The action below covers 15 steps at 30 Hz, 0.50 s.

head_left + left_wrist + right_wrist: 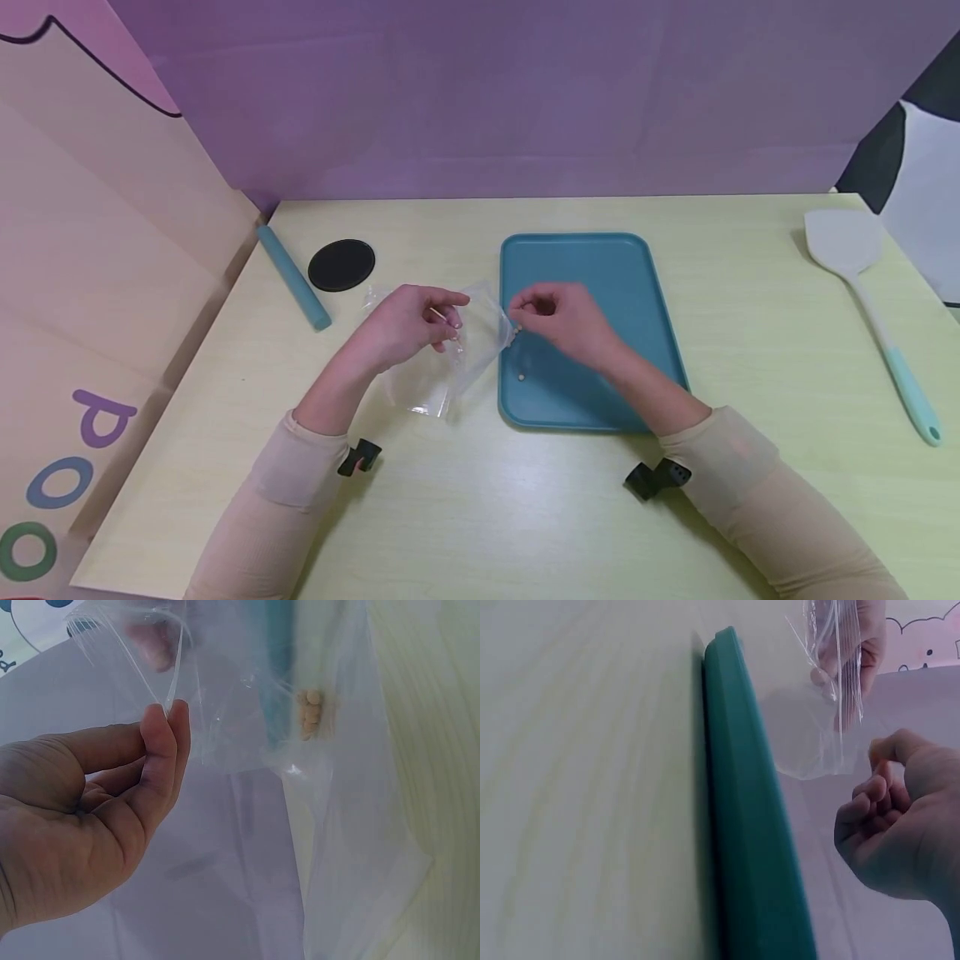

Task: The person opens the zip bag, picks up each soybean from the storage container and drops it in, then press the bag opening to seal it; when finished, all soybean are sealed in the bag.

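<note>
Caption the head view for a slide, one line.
Left hand pinches a clear plastic bag by the left edge of a blue tray; curled right hand hovers over the tray.

Clear bag (480, 350) up now: thin, glossy plastic film, crinkled w/ sharp highlights, & the pellets (310, 716) look matt! Tray (592, 267) is smooth & plastic-looking w/ a low sheen, tabletop (487, 517) smooth pale wood-grain, semi-gloss. Over to the rest: disc (341, 265) matt, rod (292, 275) smooth, spatula (843, 237) smooth & matt, sleeves (277, 492) soft matt cloth, backdrop (525, 100) lightly creased w/ faint sheen.
</note>
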Each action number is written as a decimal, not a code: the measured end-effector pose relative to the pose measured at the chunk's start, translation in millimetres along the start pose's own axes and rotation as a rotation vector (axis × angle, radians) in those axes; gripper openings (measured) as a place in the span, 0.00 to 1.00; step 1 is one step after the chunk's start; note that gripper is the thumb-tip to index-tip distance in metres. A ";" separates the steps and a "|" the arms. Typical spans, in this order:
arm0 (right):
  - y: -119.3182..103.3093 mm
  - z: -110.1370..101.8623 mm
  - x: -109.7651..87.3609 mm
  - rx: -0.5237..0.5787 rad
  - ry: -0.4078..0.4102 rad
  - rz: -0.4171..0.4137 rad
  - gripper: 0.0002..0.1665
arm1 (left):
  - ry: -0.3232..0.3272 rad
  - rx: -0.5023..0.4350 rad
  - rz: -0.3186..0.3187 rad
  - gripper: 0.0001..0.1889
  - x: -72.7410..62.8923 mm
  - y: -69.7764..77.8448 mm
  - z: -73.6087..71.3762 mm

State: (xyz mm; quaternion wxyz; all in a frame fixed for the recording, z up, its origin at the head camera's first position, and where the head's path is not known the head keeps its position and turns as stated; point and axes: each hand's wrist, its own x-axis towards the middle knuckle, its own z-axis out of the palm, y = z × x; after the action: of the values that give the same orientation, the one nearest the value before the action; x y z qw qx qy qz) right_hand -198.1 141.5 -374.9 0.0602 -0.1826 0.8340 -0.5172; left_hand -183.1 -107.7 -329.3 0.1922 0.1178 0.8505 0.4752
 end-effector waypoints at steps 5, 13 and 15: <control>-2.0 3.2 -0.7 0.016 -0.063 -0.038 0.07 | -0.007 0.004 0.008 0.22 0.6 -0.4 0.0; -0.6 5.3 -0.3 -0.035 -0.114 -0.027 0.07 | -0.008 0.010 0.005 0.23 1.0 0.5 -0.2; -0.2 5.5 -0.2 -0.030 -0.116 -0.023 0.08 | -0.007 0.014 0.001 0.23 1.0 0.3 -0.2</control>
State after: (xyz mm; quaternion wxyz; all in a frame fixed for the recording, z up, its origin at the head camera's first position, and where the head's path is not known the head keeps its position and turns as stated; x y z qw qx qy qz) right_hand -196.3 136.9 -377.2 0.0999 -0.2226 0.8346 -0.4939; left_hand -184.0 -107.3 -329.1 0.1941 0.1210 0.8531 0.4689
